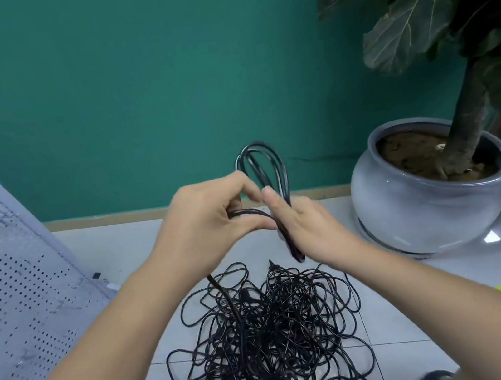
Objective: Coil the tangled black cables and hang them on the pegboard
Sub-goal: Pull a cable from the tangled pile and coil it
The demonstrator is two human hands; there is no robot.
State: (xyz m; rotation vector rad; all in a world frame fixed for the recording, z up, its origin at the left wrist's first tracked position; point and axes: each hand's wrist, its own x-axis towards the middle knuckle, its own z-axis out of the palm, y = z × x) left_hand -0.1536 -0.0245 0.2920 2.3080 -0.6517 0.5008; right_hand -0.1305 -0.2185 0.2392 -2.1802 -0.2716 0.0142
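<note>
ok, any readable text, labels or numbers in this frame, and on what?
None readable. No print shows on the pegboard, the plant pot, the cable pile, or the coil gripped by the left hand and right hand.
A small black-and-white bit at the pegboard's foot is too small to read.

I am seeing soft, even light with faint shadows. A bright glint is bouncing off the floor tile (492, 237) beside the glazed plant pot (426, 211). The wide lens is bowing the pegboard (7, 261), and the left hand (212, 225), right hand (310, 226) and black cable (263, 168) are looking slightly soft.
</note>
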